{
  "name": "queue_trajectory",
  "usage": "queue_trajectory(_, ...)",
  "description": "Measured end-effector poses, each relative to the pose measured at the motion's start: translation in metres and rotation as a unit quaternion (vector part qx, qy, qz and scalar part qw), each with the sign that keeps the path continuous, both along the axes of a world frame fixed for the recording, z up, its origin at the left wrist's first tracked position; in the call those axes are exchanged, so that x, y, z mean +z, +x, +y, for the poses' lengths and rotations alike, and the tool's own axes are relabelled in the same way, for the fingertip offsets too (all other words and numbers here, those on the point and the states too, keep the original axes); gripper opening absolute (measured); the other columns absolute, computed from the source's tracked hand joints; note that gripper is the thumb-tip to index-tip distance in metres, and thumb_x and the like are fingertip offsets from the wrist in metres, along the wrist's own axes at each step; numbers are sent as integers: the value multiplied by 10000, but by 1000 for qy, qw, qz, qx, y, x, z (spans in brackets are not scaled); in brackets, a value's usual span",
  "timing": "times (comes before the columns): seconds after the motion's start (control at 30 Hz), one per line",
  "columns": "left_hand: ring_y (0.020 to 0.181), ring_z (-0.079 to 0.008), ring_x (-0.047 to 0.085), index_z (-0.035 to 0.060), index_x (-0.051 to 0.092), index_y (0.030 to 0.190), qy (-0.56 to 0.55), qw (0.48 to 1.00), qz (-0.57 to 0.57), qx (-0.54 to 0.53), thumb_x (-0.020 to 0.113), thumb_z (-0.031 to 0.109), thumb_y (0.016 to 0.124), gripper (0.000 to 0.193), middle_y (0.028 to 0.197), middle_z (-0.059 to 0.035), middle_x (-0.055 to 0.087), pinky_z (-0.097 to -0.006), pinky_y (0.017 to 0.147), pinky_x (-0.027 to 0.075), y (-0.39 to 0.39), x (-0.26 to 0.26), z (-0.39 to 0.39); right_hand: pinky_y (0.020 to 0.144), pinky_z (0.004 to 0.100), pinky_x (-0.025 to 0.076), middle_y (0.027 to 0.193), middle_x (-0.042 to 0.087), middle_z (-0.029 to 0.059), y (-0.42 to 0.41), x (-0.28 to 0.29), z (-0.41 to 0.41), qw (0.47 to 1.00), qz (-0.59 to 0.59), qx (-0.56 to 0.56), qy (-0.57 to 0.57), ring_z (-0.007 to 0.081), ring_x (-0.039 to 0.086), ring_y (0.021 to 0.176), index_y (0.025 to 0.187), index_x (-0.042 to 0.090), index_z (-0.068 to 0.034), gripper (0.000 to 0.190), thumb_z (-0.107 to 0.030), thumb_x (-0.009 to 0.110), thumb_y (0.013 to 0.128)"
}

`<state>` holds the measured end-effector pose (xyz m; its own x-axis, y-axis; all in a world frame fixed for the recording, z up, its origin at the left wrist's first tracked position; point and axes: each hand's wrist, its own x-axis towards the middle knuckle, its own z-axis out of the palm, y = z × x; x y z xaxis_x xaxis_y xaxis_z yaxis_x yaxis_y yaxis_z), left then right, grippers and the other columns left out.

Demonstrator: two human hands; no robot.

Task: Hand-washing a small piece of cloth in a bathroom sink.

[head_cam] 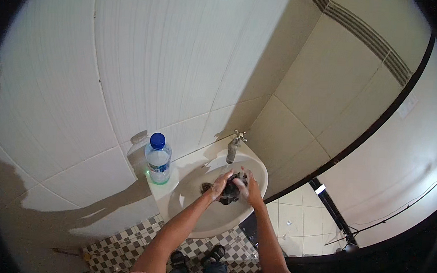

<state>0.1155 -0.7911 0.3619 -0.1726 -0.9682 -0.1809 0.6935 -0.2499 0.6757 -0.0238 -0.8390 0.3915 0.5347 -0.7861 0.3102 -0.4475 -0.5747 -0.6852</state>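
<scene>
Both hands are inside a white ceramic washbasin (188, 210), below its metal tap (232, 152). Between them is a bunched, wet black item (230, 196), probably cloth, with whitish suds on it. My left hand (219, 185) presses against its left side, fingers pointing toward the tap. On the other side, my right hand (252, 188) grips it, with the thumb lying across the top. Suds coat parts of both hands. The drain (205, 187) shows as a dark round spot left of my left hand. Whether water is running cannot be made out clearly.
A clear plastic bottle (158, 166) with a blue cap stands on the basin's left ledge. Tiled walls (162, 64) rise behind and to the right. My sandalled feet (215, 253) are on the checkered floor (119, 257). A dark-edged doorway opens onto pale floor tiles (293, 214) at right.
</scene>
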Motion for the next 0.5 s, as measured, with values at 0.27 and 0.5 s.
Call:
queue_trajectory(0.27, 879, -152, 541, 74, 513, 1061, -41, 998, -5, -47, 528, 254, 794, 323, 979, -40, 556, -303, 795, 433, 0, -5, -8, 708, 372, 404, 817, 560, 187, -21, -17, -30, 996, -44, -11, -81, 321, 538, 770, 867, 525, 14, 279, -236, 586, 758)
queue_trajectory(0.5, 899, -165, 525, 34, 485, 1127, 142, 979, -113, 88, 454, 293, 842, 386, 995, -84, 546, -285, 736, 428, -6, -33, -26, 559, 379, 417, 722, 526, 176, -4, -31, -2, 978, -76, -124, -147, 344, 529, 622, 885, 486, -1, 169, -122, 547, 784)
